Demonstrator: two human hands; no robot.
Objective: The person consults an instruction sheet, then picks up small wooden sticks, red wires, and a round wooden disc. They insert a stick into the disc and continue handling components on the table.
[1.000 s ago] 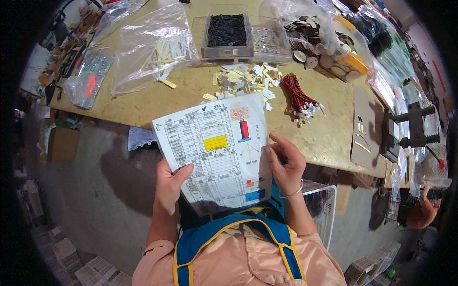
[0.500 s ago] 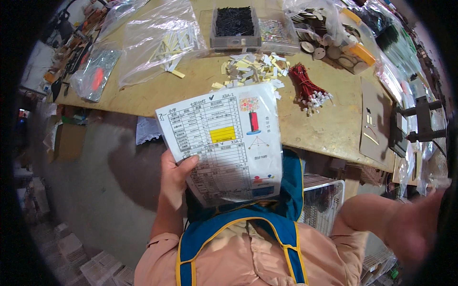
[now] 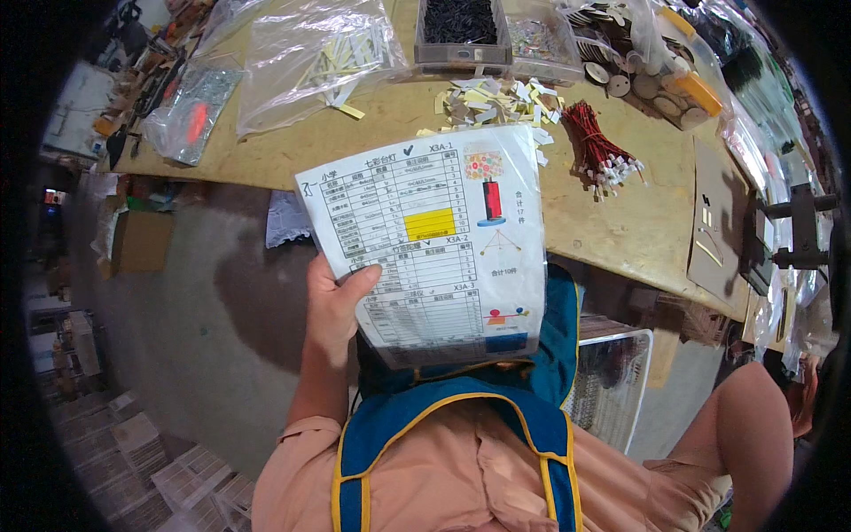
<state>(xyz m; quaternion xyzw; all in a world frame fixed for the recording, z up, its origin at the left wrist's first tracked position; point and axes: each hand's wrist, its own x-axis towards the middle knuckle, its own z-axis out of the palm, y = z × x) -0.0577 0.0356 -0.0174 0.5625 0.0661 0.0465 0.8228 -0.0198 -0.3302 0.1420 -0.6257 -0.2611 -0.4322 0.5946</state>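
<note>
My left hand [image 3: 344, 300] is closed on a printed sheet [image 3: 425, 266] with a glossy surface, thumb on its front and fingers behind it. The sheet carries tables, a yellow highlighted block, handwritten check marks and small coloured pictures down its right side. It is held tilted in front of my apron [image 3: 452, 395], before the near edge of the table. At the lower right my bent right arm [image 3: 753, 426] shows, but the hand itself is out of the picture.
On the wooden table [image 3: 620, 230] lie a pile of white and yellow strips [image 3: 492, 102], a bundle of red wires with white connectors [image 3: 603, 151] and a clear bag of strips [image 3: 310, 66]. Behind stand a bin of black pieces [image 3: 461, 27] and a container of round discs [image 3: 643, 84].
The table and its contents have shifted right and up in the picture as the view turned. My right arm has moved, and its blurred hand has left the view. My left hand still holds the sheet.
</note>
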